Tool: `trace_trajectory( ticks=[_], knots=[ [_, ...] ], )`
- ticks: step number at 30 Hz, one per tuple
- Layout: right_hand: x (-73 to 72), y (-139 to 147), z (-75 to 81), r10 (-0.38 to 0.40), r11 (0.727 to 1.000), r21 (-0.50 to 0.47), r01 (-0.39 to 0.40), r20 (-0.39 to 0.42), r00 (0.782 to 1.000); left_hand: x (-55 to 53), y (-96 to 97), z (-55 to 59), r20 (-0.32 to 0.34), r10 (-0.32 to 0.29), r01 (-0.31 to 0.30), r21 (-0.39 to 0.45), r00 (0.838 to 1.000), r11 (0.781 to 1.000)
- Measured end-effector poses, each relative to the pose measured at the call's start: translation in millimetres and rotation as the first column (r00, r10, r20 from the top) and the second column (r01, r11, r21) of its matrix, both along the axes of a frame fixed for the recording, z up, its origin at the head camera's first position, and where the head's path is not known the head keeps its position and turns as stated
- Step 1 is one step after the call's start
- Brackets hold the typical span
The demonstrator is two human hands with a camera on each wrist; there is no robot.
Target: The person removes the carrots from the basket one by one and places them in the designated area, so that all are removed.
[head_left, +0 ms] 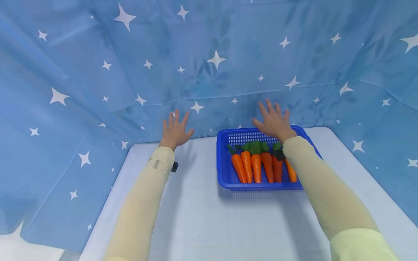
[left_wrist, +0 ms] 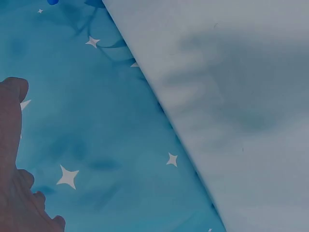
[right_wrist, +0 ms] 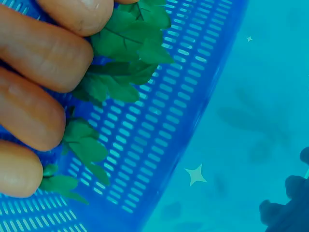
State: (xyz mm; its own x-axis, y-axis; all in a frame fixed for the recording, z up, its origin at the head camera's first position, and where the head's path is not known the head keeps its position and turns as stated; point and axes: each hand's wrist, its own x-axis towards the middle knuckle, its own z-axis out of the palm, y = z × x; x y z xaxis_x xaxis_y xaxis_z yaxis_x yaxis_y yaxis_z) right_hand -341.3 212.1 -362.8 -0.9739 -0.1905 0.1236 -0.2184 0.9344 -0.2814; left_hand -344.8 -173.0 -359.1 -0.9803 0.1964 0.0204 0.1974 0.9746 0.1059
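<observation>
Left hand: fingers spread apart, over far edge of white table, toward far left corner. Blue rectangular perforated plastic basket: along far edge, right half; contains row of orange carrots, leafy green tops. Right hand: fingers apart, above basket's far rim.

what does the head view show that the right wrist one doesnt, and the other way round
Only the head view: the left hand, the white table, two pale sleeves and the narrow ends of the carrots.

Only the right wrist view: a close-up of the blue basket, with the single oblong slots in its wall easy to tell apart.

Both: part of the basket, the tops of carrots with green leaves, the starred blue cloth, and the right hand, though the wrist view has only dark fingers at its lower right edge.
</observation>
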Motion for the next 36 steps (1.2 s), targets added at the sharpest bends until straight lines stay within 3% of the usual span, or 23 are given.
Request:
trace_trajectory(
  ticks=[7,18,27,36],
  knots=[
    [11.7,11,2.3,0.048,0.999,0.003,-0.048,-0.015,0.999,1.9,-2.9,-6.1,-0.023,-0.012,0.011,-0.039,1.000,0.999],
    [58.9,50,-0.4,0.074,0.996,0.041,-0.074,-0.003,0.997,4.3,-5.2,-17.7,-0.006,-0.018,0.018,-0.025,1.000,1.000],
    [102.3,69,-14.3,0.098,0.994,0.059,-0.096,-0.035,0.995,6.1,-7.1,-26.7,0.034,-0.009,0.009,-0.006,0.999,1.000],
    [140.7,82,-39.8,0.076,0.996,0.055,-0.074,-0.029,0.997,4.4,-8.3,-37.3,0.037,-0.019,0.019,0.004,0.999,1.000]
  ],
)
